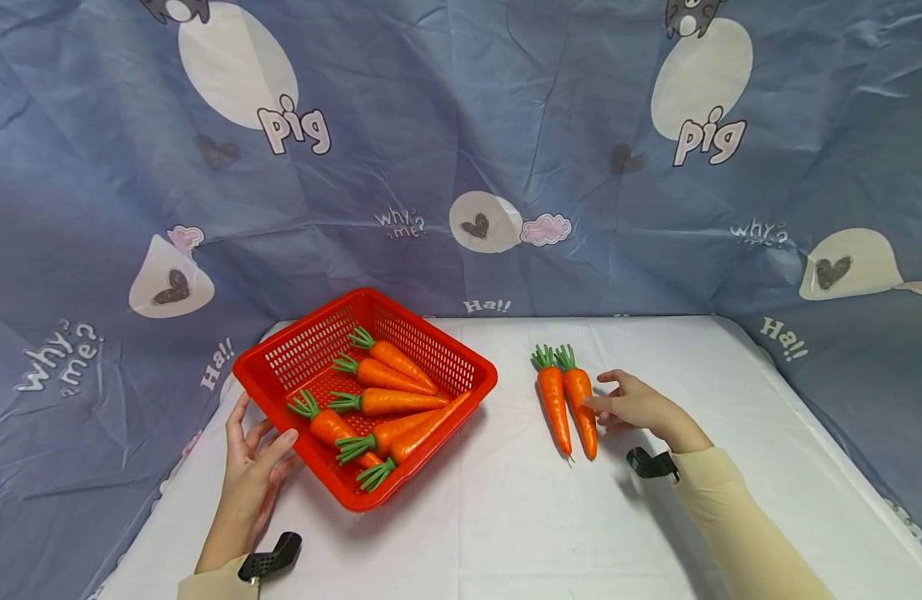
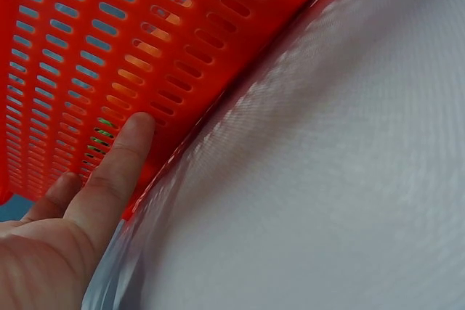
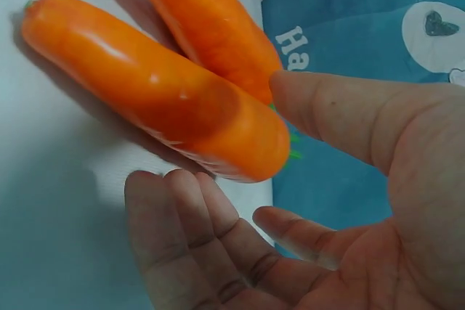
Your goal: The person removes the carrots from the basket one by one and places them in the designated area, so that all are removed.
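A red plastic basket [image 1: 322,467] with slotted walls holds several orange carrots [image 1: 393,402] with green tops. My left hand [image 1: 248,471] is at its near left side, below the rim. The left wrist view shows a straight finger [image 2: 120,165] against the slotted wall. To the right, two more carrots lie side by side on the white cloth, a left carrot [image 1: 554,408] and a right carrot [image 1: 581,408]. My right hand [image 1: 641,406] is at the right carrot, thumb and fingers spread on either side of its thick end, not closed round it.
A white cloth [image 1: 506,533] covers the table. Behind it and at both sides hangs a blue printed curtain [image 1: 401,150]. Each wrist wears a small black device, the left one [image 1: 273,558] near the basket's front and the right one [image 1: 651,463] low over the cloth.
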Action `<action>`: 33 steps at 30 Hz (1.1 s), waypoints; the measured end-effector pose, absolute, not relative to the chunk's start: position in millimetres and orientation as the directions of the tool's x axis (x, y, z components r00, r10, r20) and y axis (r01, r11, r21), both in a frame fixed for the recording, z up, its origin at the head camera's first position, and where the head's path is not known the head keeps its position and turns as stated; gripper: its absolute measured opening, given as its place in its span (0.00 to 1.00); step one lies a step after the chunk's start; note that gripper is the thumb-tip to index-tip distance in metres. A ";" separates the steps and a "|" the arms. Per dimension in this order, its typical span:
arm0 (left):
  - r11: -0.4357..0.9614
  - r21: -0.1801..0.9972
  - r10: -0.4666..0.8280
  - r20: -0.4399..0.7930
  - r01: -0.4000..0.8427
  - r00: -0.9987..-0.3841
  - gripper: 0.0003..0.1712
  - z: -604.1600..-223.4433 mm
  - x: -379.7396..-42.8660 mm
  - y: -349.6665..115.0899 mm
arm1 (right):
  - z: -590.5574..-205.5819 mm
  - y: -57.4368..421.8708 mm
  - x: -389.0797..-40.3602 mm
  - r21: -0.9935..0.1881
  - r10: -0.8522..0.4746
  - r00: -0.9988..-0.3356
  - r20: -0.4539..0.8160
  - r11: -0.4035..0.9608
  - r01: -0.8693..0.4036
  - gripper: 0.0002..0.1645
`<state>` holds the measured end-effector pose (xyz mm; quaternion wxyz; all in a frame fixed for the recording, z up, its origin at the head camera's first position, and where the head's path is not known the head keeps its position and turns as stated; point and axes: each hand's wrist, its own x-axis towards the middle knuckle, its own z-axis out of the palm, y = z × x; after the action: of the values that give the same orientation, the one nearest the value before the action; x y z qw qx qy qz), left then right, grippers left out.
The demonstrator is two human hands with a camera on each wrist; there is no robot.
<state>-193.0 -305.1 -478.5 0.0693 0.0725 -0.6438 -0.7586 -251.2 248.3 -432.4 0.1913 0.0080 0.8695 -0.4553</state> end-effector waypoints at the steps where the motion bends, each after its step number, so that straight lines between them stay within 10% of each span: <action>1: -0.164 0.986 -0.198 -0.020 0.013 -0.980 0.54 -478.5 -193.0 -305.0 | -431.3 248.9 -251.6 -0.787 -0.161 -0.928 -0.336 0.590 0.183 0.47; 33: -0.177 0.984 -0.190 -0.008 0.027 -0.982 0.53 -478.3 -192.9 -305.2 | -366.2 185.8 -282.6 -0.786 -0.233 -0.957 -0.172 0.618 -0.009 0.41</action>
<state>-192.9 -305.2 -478.3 0.0709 0.0641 -0.6376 -0.7644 -282.6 185.8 -366.2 0.1296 -0.0682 0.8901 -0.4316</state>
